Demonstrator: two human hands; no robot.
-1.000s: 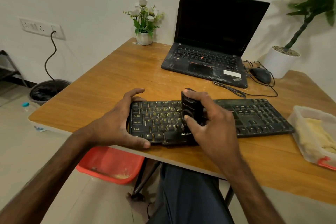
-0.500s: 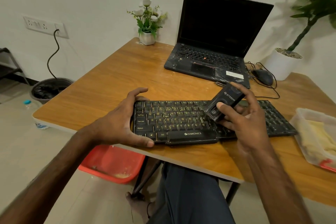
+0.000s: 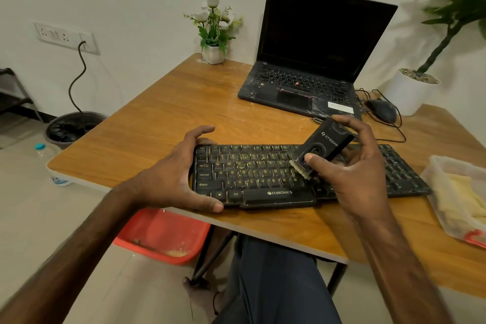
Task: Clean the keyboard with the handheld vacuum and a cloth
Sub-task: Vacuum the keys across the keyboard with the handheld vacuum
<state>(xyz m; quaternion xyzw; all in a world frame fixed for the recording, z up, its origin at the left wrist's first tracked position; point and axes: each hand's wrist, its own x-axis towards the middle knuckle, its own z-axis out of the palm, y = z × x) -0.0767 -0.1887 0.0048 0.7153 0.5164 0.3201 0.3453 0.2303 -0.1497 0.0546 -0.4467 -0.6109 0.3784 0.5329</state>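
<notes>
Wooden surface [image 3: 157, 123] against a pale wall, from the head view. Near its front edge, toward 6 o'clock, black keyboard [image 3: 252, 173] lying flat, long side running 9 to 3 o'clock. On the 9 o'clock end of it, left grip [image 3: 168, 181] clamped: thumb along the near edge, fingers curled over the far edge. Over the middle keys, right grip [image 3: 352, 166] wrapped round a black handheld vacuum [image 3: 324, 144], thumb on its upper face, fingers behind. Vacuum tilted, brush nozzle down toward 7 o'clock against the letter rows, tail end up toward 1 o'clock. At 3 o'clock of the keyboard, just beside its end, clear plastic tub [image 3: 436, 163] with a yellow cloth [image 3: 462, 192] inside. At 12 to 1 o'clock, open laptop [image 3: 315, 42], screen dark; black mouse [image 3: 381, 110] at its 3 o'clock. White pot of white flowers [image 3: 213, 54] at 11 o'clock by the wall; large white planter [image 3: 409, 95] at 2 o'clock. Below the surface at 7 o'clock, red basin [image 3: 163, 237] on the floor. Farther out at 9 o'clock, black bin [image 3: 71, 129], small bottle [image 3: 43, 151] near it, wall socket [image 3: 63, 37] above with a cord plugged in.
</notes>
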